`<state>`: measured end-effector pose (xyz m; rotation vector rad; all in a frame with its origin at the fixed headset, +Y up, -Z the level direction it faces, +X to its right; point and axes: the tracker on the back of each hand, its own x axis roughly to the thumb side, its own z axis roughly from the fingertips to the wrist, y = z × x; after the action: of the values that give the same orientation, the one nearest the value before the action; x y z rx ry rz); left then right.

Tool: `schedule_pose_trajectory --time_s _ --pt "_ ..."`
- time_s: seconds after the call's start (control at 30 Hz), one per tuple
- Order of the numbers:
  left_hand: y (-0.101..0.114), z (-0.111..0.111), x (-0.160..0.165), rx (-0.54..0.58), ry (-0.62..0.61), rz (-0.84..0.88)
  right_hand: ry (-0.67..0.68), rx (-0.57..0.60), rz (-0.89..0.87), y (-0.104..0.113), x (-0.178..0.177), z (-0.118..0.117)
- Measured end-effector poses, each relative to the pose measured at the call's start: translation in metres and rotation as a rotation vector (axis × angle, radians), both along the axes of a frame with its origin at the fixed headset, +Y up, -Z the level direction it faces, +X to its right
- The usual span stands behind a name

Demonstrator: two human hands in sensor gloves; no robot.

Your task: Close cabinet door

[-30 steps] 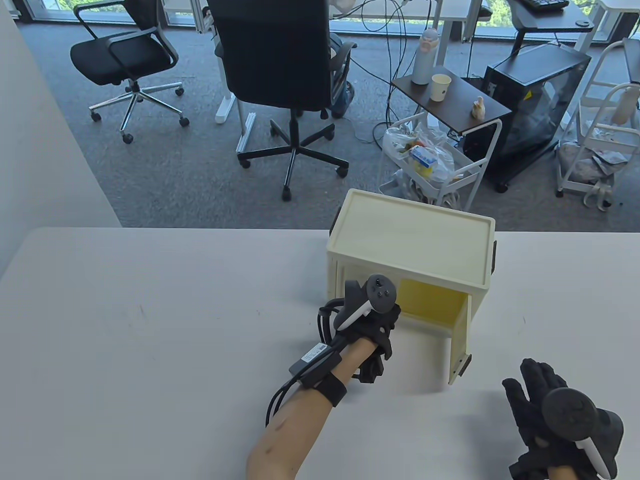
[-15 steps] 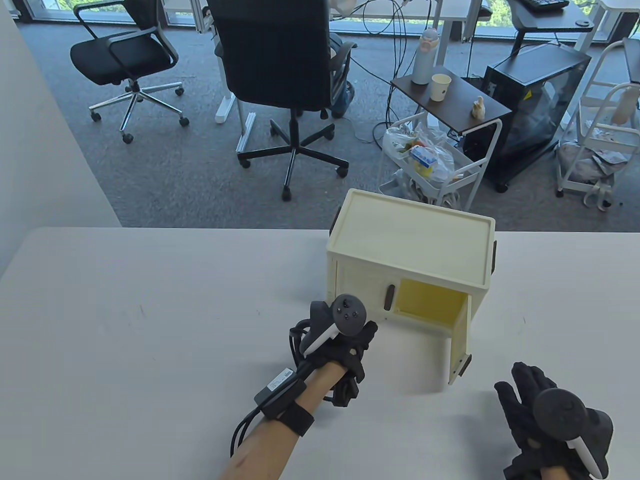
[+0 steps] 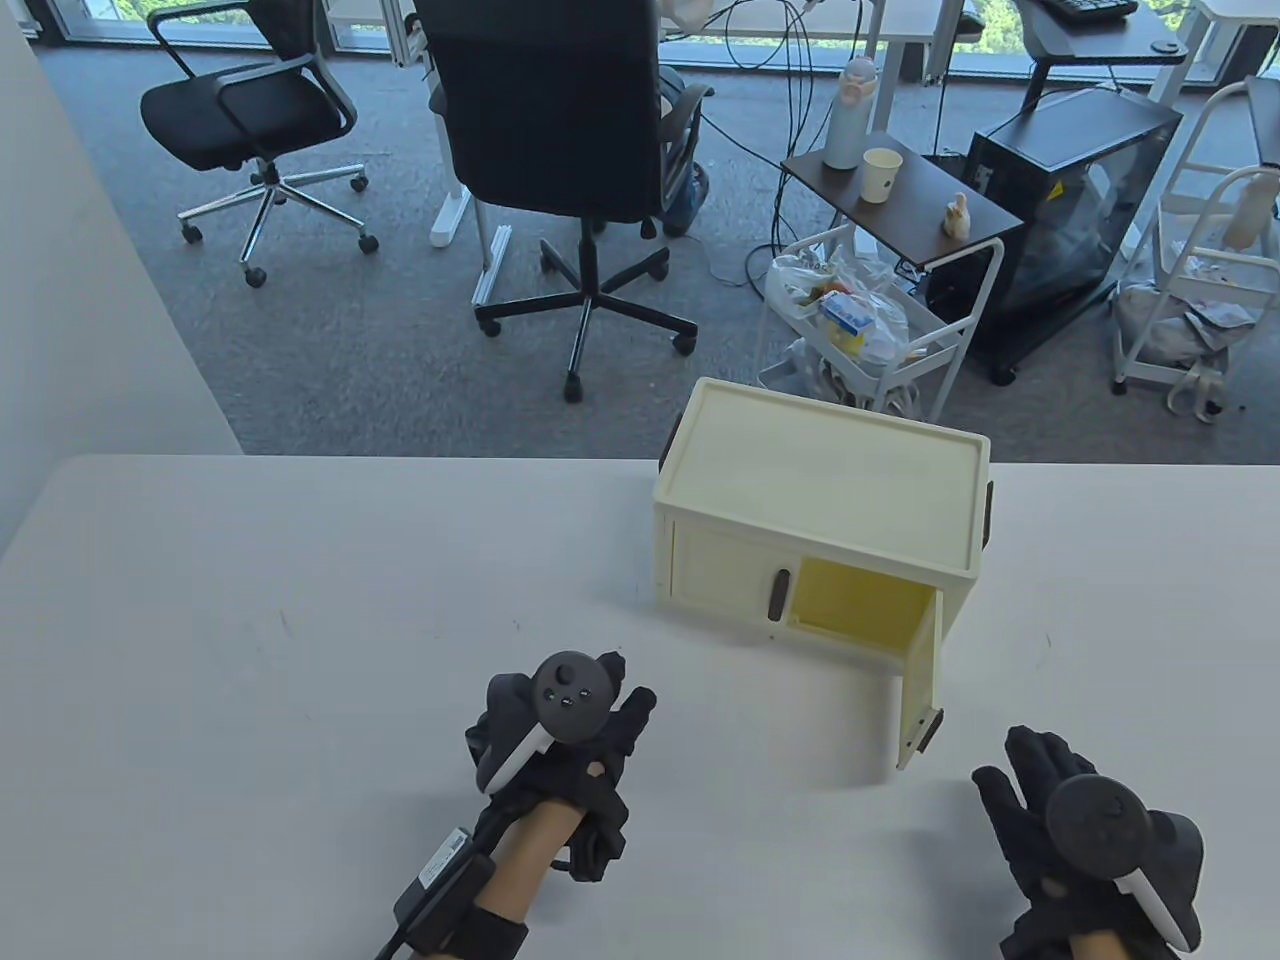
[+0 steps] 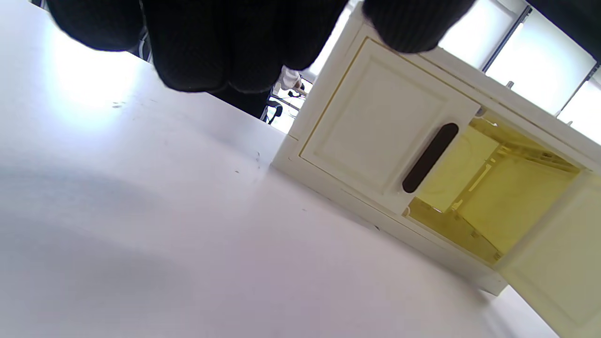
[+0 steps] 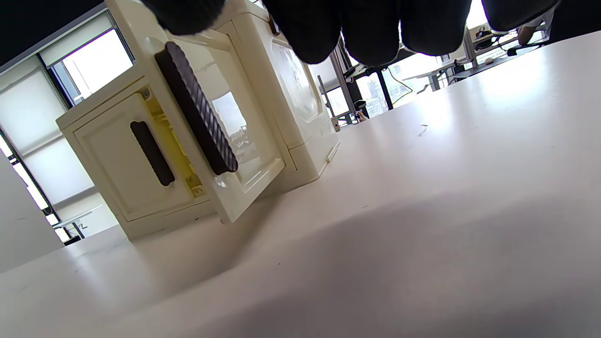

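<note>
The cream cabinet (image 3: 820, 500) sits at the table's (image 3: 250, 620) far edge, its right door (image 3: 918, 690) swung open toward the right hand (image 3: 1085, 850), fingers spread, empty. The left door (image 3: 725, 578) looks shut. The left hand (image 3: 560, 745) hovers near, holding nothing.

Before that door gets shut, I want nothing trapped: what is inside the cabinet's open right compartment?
Through the open right door, the cabinet shows only bare yellow walls and floor. The space behind the closed left door is hidden.
</note>
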<state>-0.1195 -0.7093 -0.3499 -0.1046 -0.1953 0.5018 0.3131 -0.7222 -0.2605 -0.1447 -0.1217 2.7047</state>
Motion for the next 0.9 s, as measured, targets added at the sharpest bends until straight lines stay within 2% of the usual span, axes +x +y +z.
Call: schedule_pose_trajectory --time_s 0.23,0.4,0.63,0.9 --pt "-0.005 0.025 -0.037 -0.002 0.076 0.053 0.033 -0.008 0.02 -0.001 -0.01 -0.003" --pt "-0.005 0.035 -0.052 0.012 0.098 0.078 0.073 0.006 0.038 0.002 -0.019 -0.002" --pt "0.0 0.039 -0.062 0.027 0.11 0.127 0.119 -0.039 0.094 -0.008 -0.033 -0.006" --pt "-0.003 0.039 -0.069 0.016 0.107 0.169 0.084 0.014 0.111 -0.009 -0.043 -0.013"
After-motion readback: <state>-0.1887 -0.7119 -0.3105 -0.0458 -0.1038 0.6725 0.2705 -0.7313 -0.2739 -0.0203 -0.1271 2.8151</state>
